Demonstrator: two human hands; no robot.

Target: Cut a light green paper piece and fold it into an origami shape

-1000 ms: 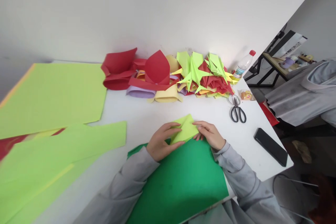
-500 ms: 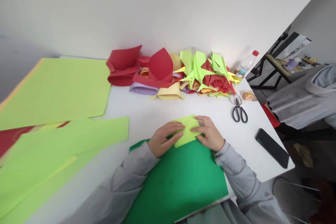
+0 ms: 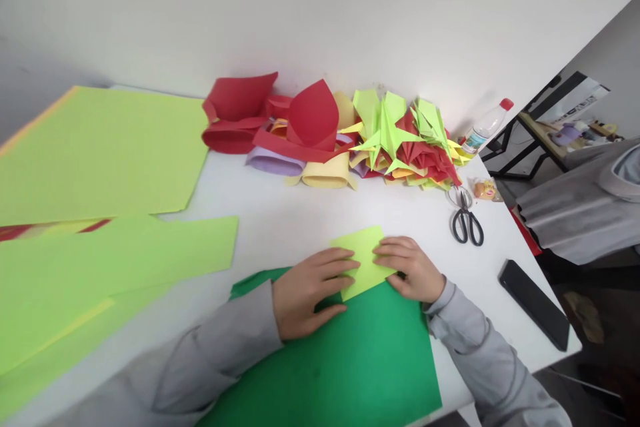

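Folded paper: one lime-green paper piece [image 3: 367, 250] lies flat before the wearer, its near edge over the green sheet [image 3: 360, 360] and its far part over the white table [image 3: 280, 213].
Left hand: the left hand [image 3: 306, 293] rests its fingers loosely spread on the paper's left side; the thumb stands apart, over the green sheet.
Right hand: the right hand [image 3: 414, 270] bends its fingers over the paper's right edge; whether the thumb pinches from below, I cannot tell.
Crease risk: the paper could skew or crease off line if the two hands press unevenly, or if it slips where it straddles the green sheet's edge.
Right side of table: one pair of scissors [image 3: 464, 208], one black phone [image 3: 534, 303], one wrapped snack [image 3: 484, 189], one red-capped bottle [image 3: 485, 130]. The phone lies near the table edge, so a stray right elbow might knock it.
Back row: two large red paper shapes [image 3: 314, 117], one purple roll [image 3: 275, 161], one cream roll [image 3: 327, 172], and three lime-green folded figures [image 3: 390, 127] atop a heap too tangled to count.
Left side: large lime-green sheets [image 3: 110, 153], overlapping, number unclear.
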